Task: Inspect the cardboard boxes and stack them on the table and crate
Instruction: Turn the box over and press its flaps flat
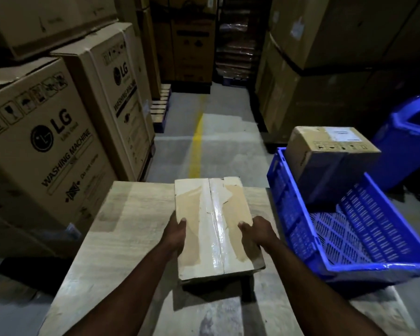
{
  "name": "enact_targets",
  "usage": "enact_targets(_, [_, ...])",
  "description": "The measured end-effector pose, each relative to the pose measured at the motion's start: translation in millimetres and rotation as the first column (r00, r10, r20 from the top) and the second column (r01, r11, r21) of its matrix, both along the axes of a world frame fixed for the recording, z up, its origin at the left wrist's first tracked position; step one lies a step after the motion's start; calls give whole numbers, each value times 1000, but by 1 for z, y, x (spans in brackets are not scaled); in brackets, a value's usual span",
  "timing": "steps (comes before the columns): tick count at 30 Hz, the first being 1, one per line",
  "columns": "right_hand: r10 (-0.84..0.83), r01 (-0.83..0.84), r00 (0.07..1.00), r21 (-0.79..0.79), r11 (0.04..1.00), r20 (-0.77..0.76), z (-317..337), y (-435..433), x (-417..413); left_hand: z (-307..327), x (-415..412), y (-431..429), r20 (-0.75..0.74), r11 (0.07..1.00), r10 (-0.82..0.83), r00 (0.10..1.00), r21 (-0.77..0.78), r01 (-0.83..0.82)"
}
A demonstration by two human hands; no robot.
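1. The taped box (214, 226) is sitting in the lower centre of the frame, over the table (121, 226). Its long axis is running away from the person, toward the top of the frame, with the tape seam along that axis.
2. The left hand (176, 235) is gripping the box's left long edge and the right hand (252, 235) the right long edge, both near the middle of its length. Each thumb is lying on the top face, with the other fingers curling down the sides.
3. A dark shadow is showing under the near end, so the box is probably being held clear of the tabletop there. Whether the far end is resting on the table cannot be told.
4. Key relation: the blue crate (349, 238) is lying to the right of the box, just beside the table's right edge. The right hand is the nearer one to it, so a move to the crate would be going sideways, across the box's long axis.
5. A second box (330, 151) is occupying the crate's far corner and sitting tilted. The near part of the crate floor is showing bare.
6. Hidden or unclear:
   - The fingertips below the box and its underside are not showing.
   - The top paper is looking torn beside the tape, though how deep the tear goes is unclear.
   - The label on the second box is too small to read.
   - The crate's right side is cut off by the frame edge.
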State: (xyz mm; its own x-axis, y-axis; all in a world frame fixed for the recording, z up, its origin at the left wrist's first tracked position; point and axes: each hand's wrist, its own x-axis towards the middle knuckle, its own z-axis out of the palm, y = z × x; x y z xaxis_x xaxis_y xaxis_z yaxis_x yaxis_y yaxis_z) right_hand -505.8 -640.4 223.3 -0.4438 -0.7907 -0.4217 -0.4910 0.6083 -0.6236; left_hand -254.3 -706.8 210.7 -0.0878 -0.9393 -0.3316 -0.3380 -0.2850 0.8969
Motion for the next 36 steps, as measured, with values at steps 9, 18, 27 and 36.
enact_targets(9, [-183,190,982,-242,952,50,64,6,6,64,-1,-37,-33,949,-198,980,-256,183])
enact_targets(18, [-269,255,963,-398,881,23,133,62,-36,130,-40,-3,-67,876,-319,945,-402,267])
enact_targets(27, [-230,218,972,-535,816,46,198,157,-102,200,-92,89,-49,797,-388,920,-519,308])
enact_targets(36, [-251,200,968,-628,752,8,228,239,-170,227,-160,155,-25,742,-460,888,-561,368])
